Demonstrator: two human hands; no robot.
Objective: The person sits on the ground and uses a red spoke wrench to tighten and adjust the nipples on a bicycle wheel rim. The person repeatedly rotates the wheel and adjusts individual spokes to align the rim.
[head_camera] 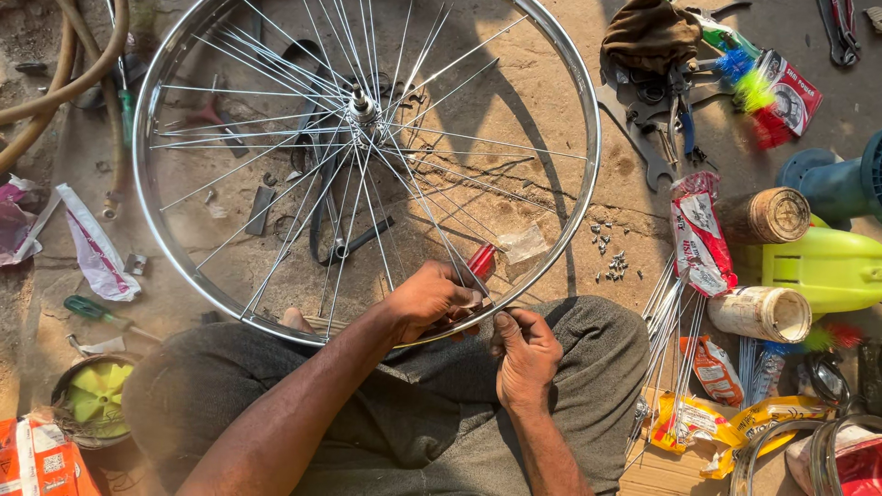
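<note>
A shiny bicycle wheel [367, 165], likely light and stiff with thin bendable spokes, is propped on the lap and best held by its rim, where the left hand [430, 298] grasps a red-handled screwdriver [480, 262] and the right hand [524, 354] pinches the rim.

The wheel rim [588, 156] is polished metal, very glossy, and the thin spokes [276, 156] shine the same way. The red screwdriver handle [480, 261] looks like clear, smooth plastic. The trousers [386, 413] are matt grey cloth. The floor [542, 92] is rough, dusty concrete. The loose spokes [675, 321] are bare bright metal, and the packets [700, 234] are glossy plastic film.
</note>
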